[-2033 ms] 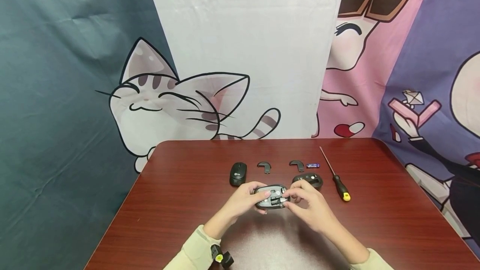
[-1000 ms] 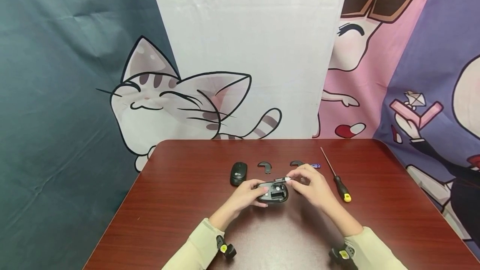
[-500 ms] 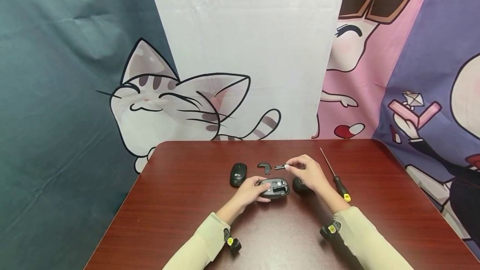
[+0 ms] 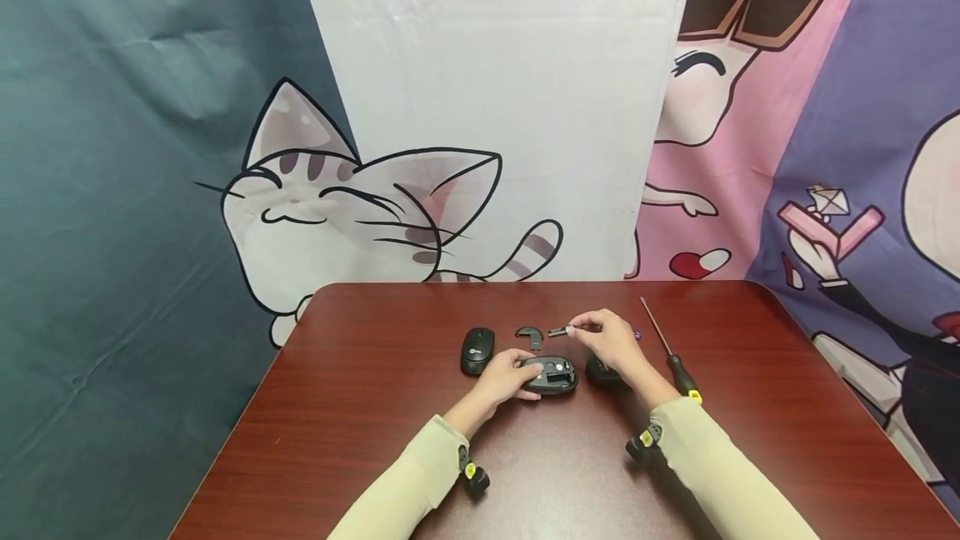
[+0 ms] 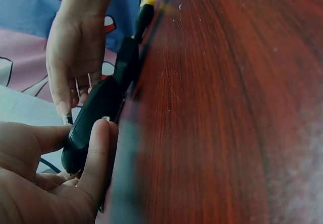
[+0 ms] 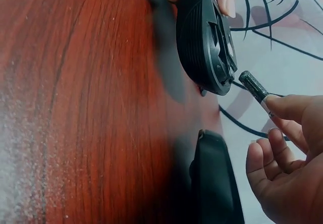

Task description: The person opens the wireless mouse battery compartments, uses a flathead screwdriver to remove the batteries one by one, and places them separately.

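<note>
My left hand (image 4: 504,377) holds a black wireless mouse (image 4: 553,377), its underside facing up and its battery compartment uncovered. Beyond it, my right hand (image 4: 611,346) pinches a dark AA-type battery (image 4: 558,331) by its silvery end, above the table. In the right wrist view the battery (image 6: 253,86) points at the mouse (image 6: 199,47) without touching it. Thumb and fingers clasp the mouse (image 5: 93,118) from both sides in the left wrist view. Under my right wrist lies another dark mouse (image 4: 602,372), partly covered.
A black mouse (image 4: 477,350) stands at the left, beside a curved black battery cover (image 4: 531,336). A screwdriver (image 4: 681,375) with a black and yellow handle lies at the right. One end of a blue battery (image 4: 637,335) shows behind my right hand. The brown table (image 4: 360,407) meets a printed curtain.
My right hand has drawn the battery out of the mouse's compartment and carried it toward the table's back. My left hand has shifted slightly forward with the mouse.
</note>
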A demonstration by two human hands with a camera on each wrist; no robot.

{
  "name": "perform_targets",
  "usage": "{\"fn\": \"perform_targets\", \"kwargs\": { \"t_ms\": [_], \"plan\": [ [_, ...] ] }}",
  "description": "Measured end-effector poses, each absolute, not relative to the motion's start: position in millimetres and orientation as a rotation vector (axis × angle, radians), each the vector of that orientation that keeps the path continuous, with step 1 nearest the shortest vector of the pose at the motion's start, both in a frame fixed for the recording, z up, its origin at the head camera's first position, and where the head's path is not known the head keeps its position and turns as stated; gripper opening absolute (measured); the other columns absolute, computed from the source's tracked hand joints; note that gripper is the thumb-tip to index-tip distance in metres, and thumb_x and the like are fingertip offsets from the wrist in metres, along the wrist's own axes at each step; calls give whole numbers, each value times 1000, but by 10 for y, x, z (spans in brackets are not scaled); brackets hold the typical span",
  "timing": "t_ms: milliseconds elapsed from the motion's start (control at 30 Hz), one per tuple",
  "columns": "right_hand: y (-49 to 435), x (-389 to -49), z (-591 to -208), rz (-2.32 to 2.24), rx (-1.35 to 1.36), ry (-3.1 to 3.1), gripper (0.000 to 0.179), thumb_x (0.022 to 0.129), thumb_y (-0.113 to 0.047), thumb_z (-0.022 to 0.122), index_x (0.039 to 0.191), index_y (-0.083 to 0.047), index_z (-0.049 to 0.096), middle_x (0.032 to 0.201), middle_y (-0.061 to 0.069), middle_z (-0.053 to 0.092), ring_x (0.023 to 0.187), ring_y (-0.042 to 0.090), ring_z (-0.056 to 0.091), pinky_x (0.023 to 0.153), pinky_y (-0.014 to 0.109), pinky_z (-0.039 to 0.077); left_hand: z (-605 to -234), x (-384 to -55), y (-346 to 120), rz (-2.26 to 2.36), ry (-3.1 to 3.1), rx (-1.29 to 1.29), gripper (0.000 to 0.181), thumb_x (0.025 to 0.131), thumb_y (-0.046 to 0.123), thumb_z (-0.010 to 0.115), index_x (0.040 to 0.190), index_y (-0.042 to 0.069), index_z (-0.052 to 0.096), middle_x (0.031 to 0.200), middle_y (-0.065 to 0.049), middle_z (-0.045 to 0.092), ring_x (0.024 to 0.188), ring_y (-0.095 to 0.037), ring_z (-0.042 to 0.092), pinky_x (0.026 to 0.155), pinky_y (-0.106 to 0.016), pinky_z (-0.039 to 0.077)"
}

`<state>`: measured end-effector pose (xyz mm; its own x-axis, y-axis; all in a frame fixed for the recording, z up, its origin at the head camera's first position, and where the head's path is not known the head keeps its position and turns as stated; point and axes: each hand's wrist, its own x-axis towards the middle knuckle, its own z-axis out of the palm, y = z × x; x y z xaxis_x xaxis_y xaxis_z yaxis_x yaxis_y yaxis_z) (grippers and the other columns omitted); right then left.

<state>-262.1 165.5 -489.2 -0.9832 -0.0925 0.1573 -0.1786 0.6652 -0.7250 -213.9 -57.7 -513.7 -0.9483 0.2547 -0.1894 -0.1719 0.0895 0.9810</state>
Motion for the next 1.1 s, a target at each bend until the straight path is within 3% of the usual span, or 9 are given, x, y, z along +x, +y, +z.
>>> {"fn": "perform_targets", "kwargs": {
  "t_ms": [300, 600, 1100],
  "plan": [
    [1623, -2727, -5006, 1184, 186, -2833, 15, 90, -24, 77, 100, -12, 77, 105, 11, 65, 100, 29, 60, 87, 47, 51, -5177, -2197, -584, 1873, 2098, 39, 39, 99, 14, 67, 128, -9, 56, 112, -16, 65, 75, -26, 74, 66, -34, 66],
    [1564, -2809, -5066, 1144, 201, -2869, 14, 88, -21, 77, 98, -11, 78, 91, 5, 71, 91, 25, 62, 83, 44, 52, -5216, -2230, -570, 1840, 2140, 50, 38, 98, 16, 67, 128, -7, 58, 105, -14, 64, 68, -27, 73, 62, -33, 65],
    [1515, -2921, -5027, 934, 239, -2973, 10, 90, -17, 76, 91, -7, 76, 89, 7, 73, 88, 27, 65, 84, 48, 55, -5177, -2268, -521, 1490, 2503, 117, 34, 96, 26, 71, 121, 3, 66, 98, -13, 68, 46, -12, 64, 44, -28, 59]
  ]
}}
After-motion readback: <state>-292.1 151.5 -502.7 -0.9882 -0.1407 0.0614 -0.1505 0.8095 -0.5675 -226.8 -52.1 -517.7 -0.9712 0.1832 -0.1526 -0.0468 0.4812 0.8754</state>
